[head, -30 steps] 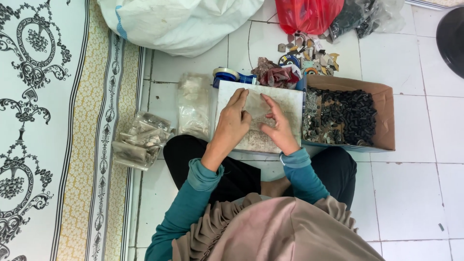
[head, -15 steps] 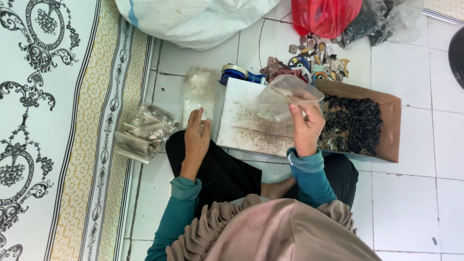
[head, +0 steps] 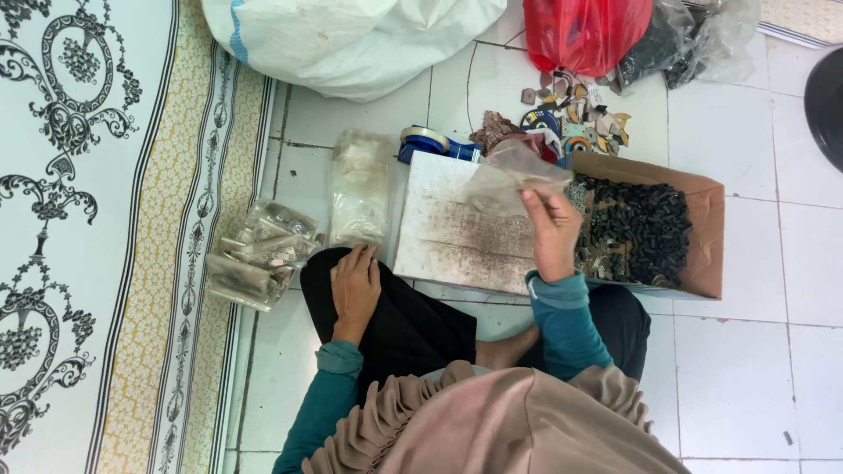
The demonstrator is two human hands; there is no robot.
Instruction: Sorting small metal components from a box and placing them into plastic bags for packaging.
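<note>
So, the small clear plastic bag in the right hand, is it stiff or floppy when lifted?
Probably floppy: the clear bag sags and creases above the right hand, which pinches only its lower edge. It looks light, since it hangs over the white board without pulling the fingers down. Thin film may be slippery.

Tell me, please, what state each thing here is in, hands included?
Right hand: raised, pinching a small clear bag.
Small clear bag: lifted above the white board.
Left hand: empty, resting on the knee.
Cardboard box: open, holding small dark parts.
Stack of filled bags: lying on the floor.
Red bag: bulging.
</note>
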